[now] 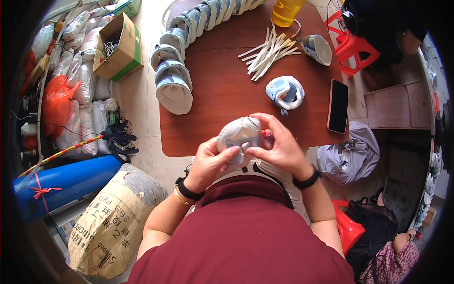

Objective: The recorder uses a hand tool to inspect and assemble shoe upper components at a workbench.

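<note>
Both my hands hold a small white and grey shoe upper [242,130] above the table's front edge. My left hand [213,156] grips its left side, thumb pressed on the front. My right hand [279,144] pinches its right side, with the thumb near the middle opening. Something small and red shows by the right fingers; I cannot make out what it is. Beyond the hands, a white and light-blue shoe upper [285,93] stands on the table. A row of nested blue and white shoe uppers [174,97] curves along the table's left side.
On the brown table [217,94] lie white strips [269,52], another upper [317,49], a phone [337,106] and a yellow container [286,12]. Left are a cardboard box [118,49], a blue cylinder [71,184] and a sack [113,222]. A grey cloth bundle [350,154] sits right.
</note>
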Available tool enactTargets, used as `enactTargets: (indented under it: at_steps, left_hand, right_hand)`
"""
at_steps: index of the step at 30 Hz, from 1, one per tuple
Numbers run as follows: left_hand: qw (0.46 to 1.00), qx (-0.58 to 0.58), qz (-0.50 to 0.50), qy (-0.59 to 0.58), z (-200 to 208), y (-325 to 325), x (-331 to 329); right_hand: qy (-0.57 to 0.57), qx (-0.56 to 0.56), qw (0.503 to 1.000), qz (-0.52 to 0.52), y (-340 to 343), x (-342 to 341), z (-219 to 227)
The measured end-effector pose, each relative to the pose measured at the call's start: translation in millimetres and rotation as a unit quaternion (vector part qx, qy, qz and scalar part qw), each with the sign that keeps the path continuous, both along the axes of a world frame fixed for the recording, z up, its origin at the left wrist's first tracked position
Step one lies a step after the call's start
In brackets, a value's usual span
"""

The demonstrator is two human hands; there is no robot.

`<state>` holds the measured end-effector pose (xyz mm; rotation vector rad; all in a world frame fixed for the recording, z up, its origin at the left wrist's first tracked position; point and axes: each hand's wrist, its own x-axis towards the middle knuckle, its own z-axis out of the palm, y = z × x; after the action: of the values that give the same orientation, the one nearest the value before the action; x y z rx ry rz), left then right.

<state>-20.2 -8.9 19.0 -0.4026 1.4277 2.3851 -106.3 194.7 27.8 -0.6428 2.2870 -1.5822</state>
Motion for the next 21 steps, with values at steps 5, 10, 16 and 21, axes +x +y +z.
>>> enactTargets:
  at_steps: [5, 10, 16, 21]
  left_hand:
    - [0.999, -0.02, 0.026, -0.005, 1, -16, -8]
    - [1.0, -0.002, 0.017, -0.003, 1, -10, -5]
    - [1.0, 0.018, -0.003, 0.003, 2, -15, -4]
    - [0.999, 0.024, 0.016, -0.013, 6, -23, 2]
  right_hand:
    - [0.113, 0.108, 0.985, -0.076, 15, -34, -8]
    - [0.202, 0.122, 0.967, -0.093, 1, -55, -12]
    - [0.33, 0.279, 0.899, -0.073, -37, -105, -30]
    - [0.318, 0.285, 0.903, -0.043, -38, -113, -39]
